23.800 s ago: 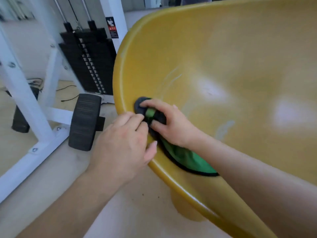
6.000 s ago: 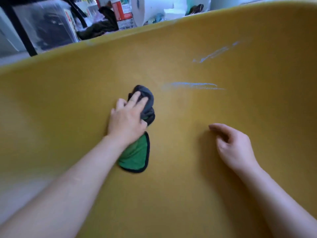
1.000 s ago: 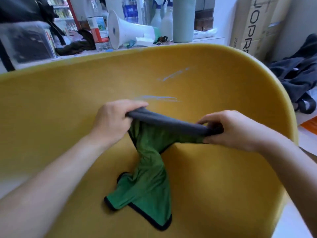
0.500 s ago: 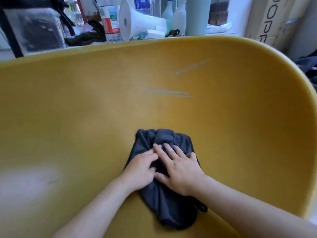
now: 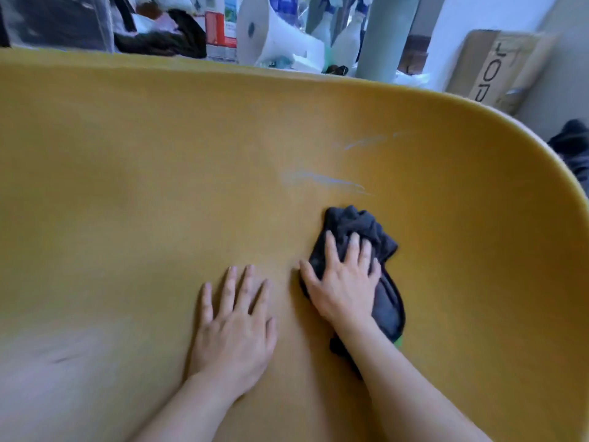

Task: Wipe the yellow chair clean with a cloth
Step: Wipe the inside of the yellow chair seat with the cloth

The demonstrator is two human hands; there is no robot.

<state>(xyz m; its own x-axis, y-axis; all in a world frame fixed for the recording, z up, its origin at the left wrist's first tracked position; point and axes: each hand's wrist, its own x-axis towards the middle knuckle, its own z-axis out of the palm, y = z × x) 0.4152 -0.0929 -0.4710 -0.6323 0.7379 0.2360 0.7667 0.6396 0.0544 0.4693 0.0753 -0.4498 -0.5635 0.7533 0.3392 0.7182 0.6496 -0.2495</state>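
Observation:
The yellow chair (image 5: 159, 193) fills most of the head view, its curved shell facing me. A bunched dark grey cloth (image 5: 357, 228) with a green underside lies on the shell right of centre. My right hand (image 5: 342, 282) presses flat on the cloth with fingers spread. My left hand (image 5: 236, 323) rests flat on the bare yellow surface just left of it, fingers straight and holding nothing. Two pale blue-white streaks (image 5: 322, 181) mark the shell just above the cloth.
Behind the chair's top rim stands a cluttered table with a white paper roll (image 5: 274, 36), a grey-green cylinder (image 5: 382, 36), spray bottles and a red-labelled bottle (image 5: 220, 30). A cardboard box (image 5: 497, 68) leans at the right wall. Dark clothing (image 5: 573, 148) lies at the far right.
Both hands pressed on the cloth half a second ago. My left hand has come off it onto the bare chair, and my right hand has slid the cloth up and to the right.

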